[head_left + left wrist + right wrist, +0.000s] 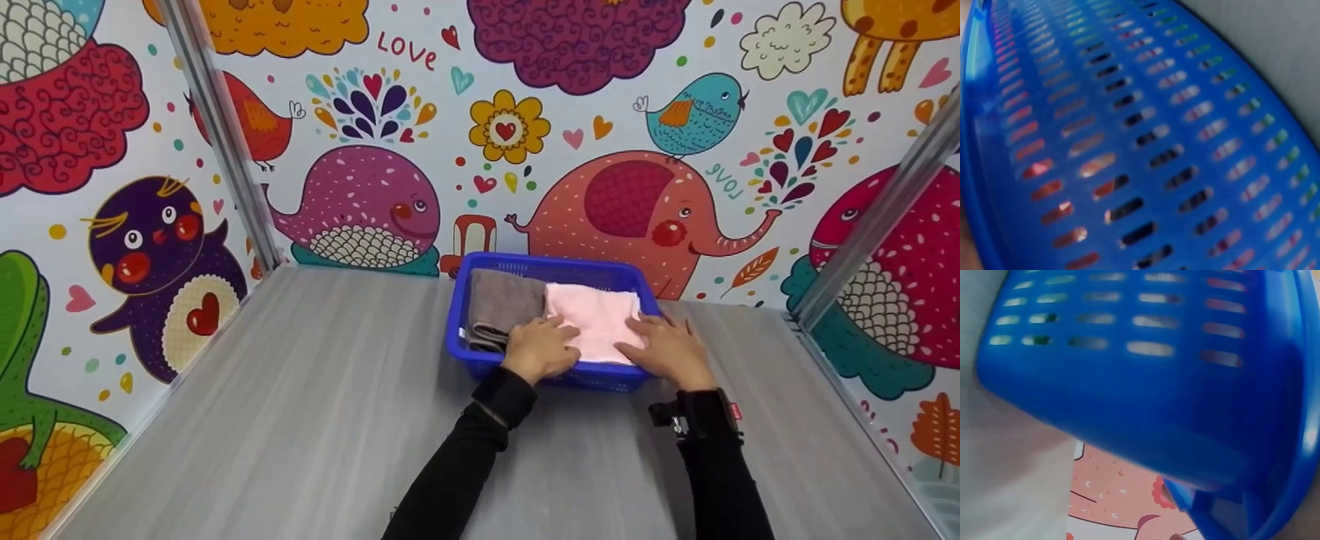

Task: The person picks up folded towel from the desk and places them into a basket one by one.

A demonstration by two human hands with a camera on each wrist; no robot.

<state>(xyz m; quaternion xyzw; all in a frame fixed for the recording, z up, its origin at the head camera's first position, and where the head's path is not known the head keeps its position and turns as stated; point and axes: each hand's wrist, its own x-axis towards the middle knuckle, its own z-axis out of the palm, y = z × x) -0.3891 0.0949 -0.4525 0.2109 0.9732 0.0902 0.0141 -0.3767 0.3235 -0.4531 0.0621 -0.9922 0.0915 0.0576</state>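
Observation:
A blue slotted plastic basket (510,361) stands near the back wall with two folded cloths in it. The grey-brown towel (504,296) fills its left part, and the pale pink towel (596,319) lies flat to the right. My left hand (541,346) reaches over the front rim, fingers spread and resting on the pink towel's left side. On the other side, my right hand (671,346) lies across the right front corner, fingers extended onto the pink towel's right edge. Both wrist views are filled mostly by the basket's slotted wall (1145,135) and its corner (1129,394).
The basket rests on a grey wood-grain table (315,420). Behind it rises a wall panel (450,172) printed with cartoon animals, close to the basket's back rim. Metal posts (225,142) join it to side panels on the left and right.

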